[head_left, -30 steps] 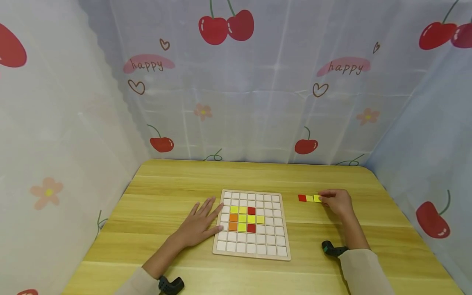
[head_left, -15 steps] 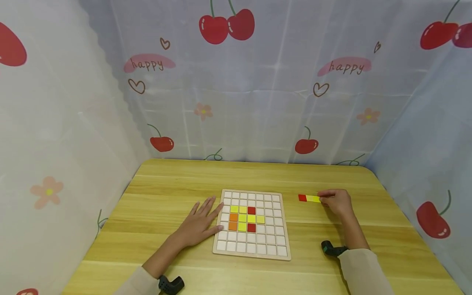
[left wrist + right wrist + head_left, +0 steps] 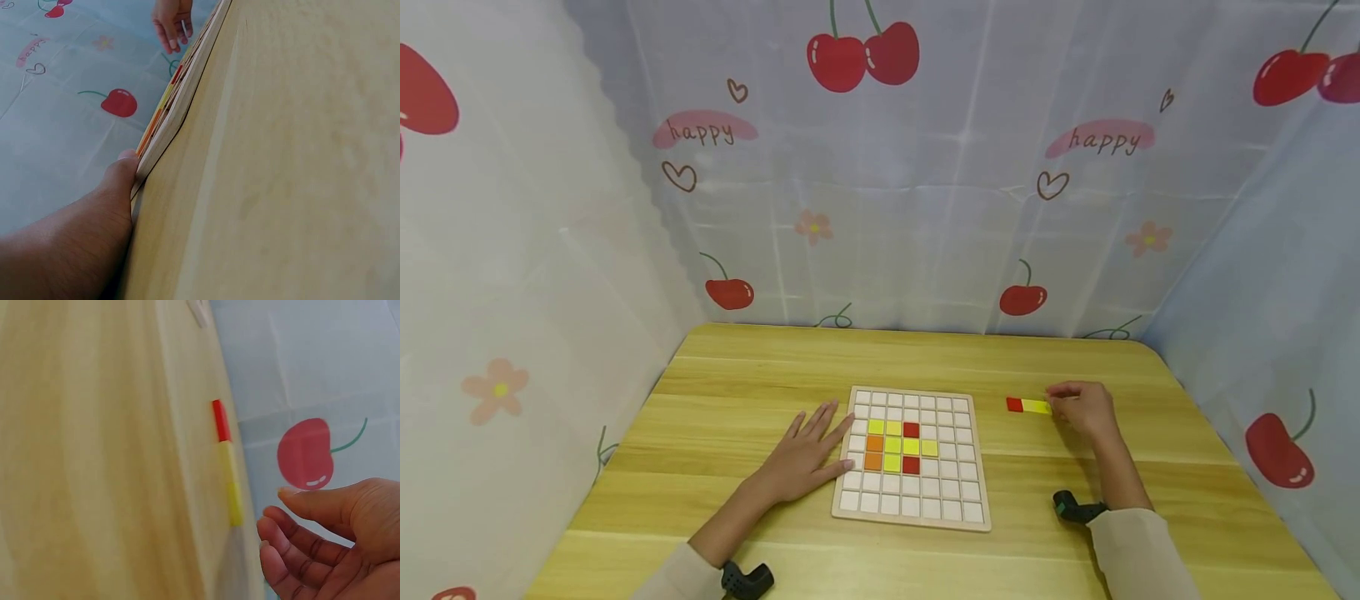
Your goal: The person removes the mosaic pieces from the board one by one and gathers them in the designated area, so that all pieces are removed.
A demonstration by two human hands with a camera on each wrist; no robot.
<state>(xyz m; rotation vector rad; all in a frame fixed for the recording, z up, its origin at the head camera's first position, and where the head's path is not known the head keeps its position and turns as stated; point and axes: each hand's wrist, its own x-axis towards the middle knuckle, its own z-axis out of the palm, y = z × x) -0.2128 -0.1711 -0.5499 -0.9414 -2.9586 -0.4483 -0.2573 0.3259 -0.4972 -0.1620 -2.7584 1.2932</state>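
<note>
A cherry-print curtain [image 3: 880, 208] walls in the pale wooden counter [image 3: 760, 358] at the back and both sides, and the counter's far corners are rounded. Here's the square grid board [image 3: 912, 523], near the middle, wood showing all around its pale rim. The left hand [image 3: 805, 458] lies flat with fingers spread, thumb and index finger reaching the board's left edge. Inside the grid sit yellow, red and orange tiles [image 3: 892, 445].

Over to the right, well apart from the board, a short row lies on the counter: a red tile [image 3: 1014, 404] leading, then two yellow tiles [image 3: 1036, 407] end to end. And the right hand [image 3: 1084, 410] is at the yellow end, loosely curled, grasping nothing!

Writing to read: "happy", twice across the back curtain on pink smears.

Now the angles. The head view has the right fingertips overlapping the yellow end; the right wrist view shows a gap there, and splits the yellow stretch into two shades. The left wrist view catches the board edge-on, its thickness plain, the right hand's fingers pointing down beyond.
</note>
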